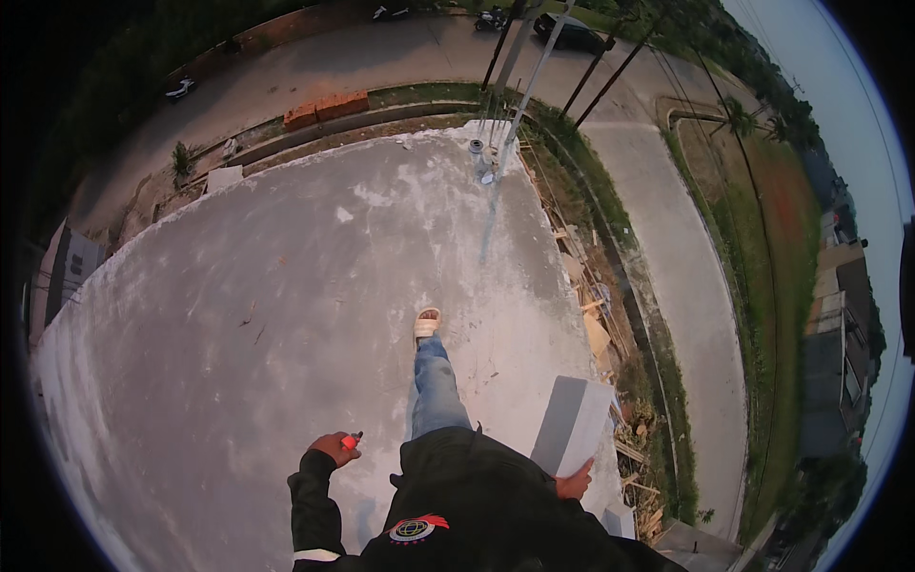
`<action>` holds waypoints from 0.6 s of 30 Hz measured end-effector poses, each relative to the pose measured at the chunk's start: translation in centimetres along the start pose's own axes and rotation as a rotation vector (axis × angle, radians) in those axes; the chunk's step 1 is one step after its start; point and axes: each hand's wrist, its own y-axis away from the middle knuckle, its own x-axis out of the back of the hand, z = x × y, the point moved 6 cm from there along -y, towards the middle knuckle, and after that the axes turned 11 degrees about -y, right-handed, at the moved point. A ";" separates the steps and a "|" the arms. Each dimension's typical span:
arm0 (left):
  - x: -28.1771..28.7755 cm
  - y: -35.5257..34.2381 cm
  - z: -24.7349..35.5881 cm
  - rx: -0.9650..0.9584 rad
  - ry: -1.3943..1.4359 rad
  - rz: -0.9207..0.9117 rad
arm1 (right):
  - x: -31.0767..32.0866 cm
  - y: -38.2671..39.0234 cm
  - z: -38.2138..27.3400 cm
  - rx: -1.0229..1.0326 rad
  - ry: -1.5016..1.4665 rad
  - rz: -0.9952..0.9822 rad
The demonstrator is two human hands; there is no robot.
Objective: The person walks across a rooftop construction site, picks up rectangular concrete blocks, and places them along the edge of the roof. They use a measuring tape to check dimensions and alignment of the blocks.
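Grey concrete makes up the flat roof (238,315) under the person's feet. The left hand (334,447) is closed around a small red and orange thing (352,440), held out low beside the body. What the little thing is cannot be told. The right hand (575,481) grips the bottom end of a big light grey block (575,424), which tilts up and away on the right side. One foot in a pale sandal (426,324) steps forward on the roof. Far ahead, thin metal poles (519,91) stand at the roof's corner. Past the edge lie scrap wood pieces (596,315), green grass and a road (681,286).
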 end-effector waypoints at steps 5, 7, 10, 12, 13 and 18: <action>33.0 1.1 19.7 -0.278 -0.296 0.398 | 1.4 -4.9 -17.6 0.128 0.024 -0.041; 43.8 4.7 28.1 -0.539 -0.342 0.519 | 1.7 -6.7 -24.3 0.199 -0.042 -0.081; 55.0 11.6 39.2 -0.903 -0.364 0.670 | 1.8 -8.9 -31.6 0.141 -0.034 -0.111; 59.7 14.0 45.4 -1.040 -0.543 0.691 | 1.0 -10.7 -36.3 0.134 -0.030 -0.128; 61.7 14.7 47.2 -1.045 -0.629 0.587 | 0.7 -11.7 -38.3 0.134 -0.022 -0.135; 69.4 8.7 54.3 -1.058 -0.847 0.526 | -3.2 -18.3 -46.0 0.151 -0.018 -0.173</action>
